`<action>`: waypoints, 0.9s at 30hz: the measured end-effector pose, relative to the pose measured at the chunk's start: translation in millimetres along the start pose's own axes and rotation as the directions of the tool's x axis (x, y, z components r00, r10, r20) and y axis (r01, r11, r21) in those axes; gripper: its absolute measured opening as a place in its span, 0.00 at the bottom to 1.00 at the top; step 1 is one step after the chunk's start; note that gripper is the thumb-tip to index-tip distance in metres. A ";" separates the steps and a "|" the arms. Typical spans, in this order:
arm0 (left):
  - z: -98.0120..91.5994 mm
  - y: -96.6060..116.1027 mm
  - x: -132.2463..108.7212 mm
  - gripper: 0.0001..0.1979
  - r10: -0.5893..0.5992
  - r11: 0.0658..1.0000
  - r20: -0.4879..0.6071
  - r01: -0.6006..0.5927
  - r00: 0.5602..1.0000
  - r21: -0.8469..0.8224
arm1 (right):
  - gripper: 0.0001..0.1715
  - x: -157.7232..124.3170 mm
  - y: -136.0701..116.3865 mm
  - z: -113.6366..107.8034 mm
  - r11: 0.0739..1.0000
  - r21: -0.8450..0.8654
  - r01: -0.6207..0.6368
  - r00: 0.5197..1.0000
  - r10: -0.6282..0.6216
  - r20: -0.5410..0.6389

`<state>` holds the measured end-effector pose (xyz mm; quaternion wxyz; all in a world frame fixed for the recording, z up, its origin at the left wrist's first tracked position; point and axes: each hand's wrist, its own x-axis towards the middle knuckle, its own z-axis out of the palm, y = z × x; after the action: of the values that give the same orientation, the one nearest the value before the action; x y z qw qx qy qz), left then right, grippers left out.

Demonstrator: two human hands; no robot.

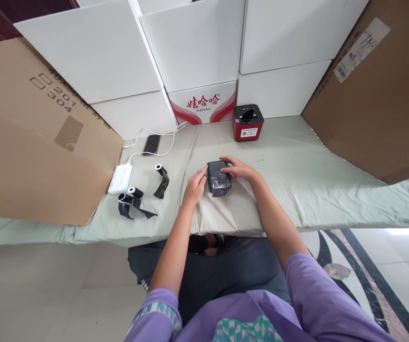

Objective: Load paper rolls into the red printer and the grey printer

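Note:
A small dark portable printer (217,167) lies on the cloth-covered surface in front of me. From its near end hangs a strip of dark printed paper (220,184). My right hand (239,169) grips the printer's far right corner, thumb on top and fingers around the edge. Along its left side, my left hand (195,186) has its fingers stretched out, the tips at the casing. To the left stands a small paper roll (160,169) with a dark strip trailing from it. Further left are two more rolls, a dark roll (123,197) and a smaller roll (135,192).
A red and black box-shaped device (247,124) stands at the back. At the left lie a white power bank (120,178) with a cable and a black phone-like slab (151,145). Cardboard panels (47,142) (378,104) flank the surface; white boxes (197,47) line the back.

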<state>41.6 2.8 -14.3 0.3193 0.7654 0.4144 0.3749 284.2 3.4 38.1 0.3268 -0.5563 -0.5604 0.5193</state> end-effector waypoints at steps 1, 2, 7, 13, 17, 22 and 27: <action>0.1 0.2 0.0 0.26 0.003 1.000 0.002 -0.003 1.000 0.007 | 0.40 0.1 -1.0 0.0 1.000 0.002 -0.007 1.000 0.007 0.004; 0.1 0.5 -0.1 0.27 0.001 1.000 0.002 -0.001 1.000 0.015 | 0.40 0.3 -2.0 -0.2 1.000 0.007 -0.014 1.000 0.014 0.011; 0.3 1.1 -0.2 0.28 -0.033 0.999 0.006 0.033 0.999 0.037 | 0.38 2.4 -5.8 -2.7 1.000 0.023 -0.003 0.999 0.002 0.040; -0.9 2.4 -1.6 0.25 0.031 0.999 0.000 -0.031 1.000 0.025 | 0.32 4.2 2.2 -3.6 0.998 0.059 0.017 0.998 -0.021 0.061; -1.5 2.7 -4.7 0.22 0.069 0.997 -0.011 -0.068 0.998 0.029 | 0.33 8.9 13.2 -4.8 0.993 0.113 0.032 0.995 -0.043 0.094; 2.6 -5.0 -4.2 0.20 0.073 0.997 -0.021 -0.073 0.997 0.002 | 0.35 16.0 19.6 -8.1 0.991 0.130 0.011 0.993 -0.026 0.114; 5.5 -6.4 -3.8 0.20 0.048 0.999 -0.018 -0.048 0.999 0.015 | 0.33 13.8 16.3 -0.8 0.996 0.071 0.047 0.998 -0.050 0.041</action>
<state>42.3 1.4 -23.3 0.3007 0.7739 0.4016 0.3865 287.3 14.3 20.0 0.3466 -0.5195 -0.5623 0.5420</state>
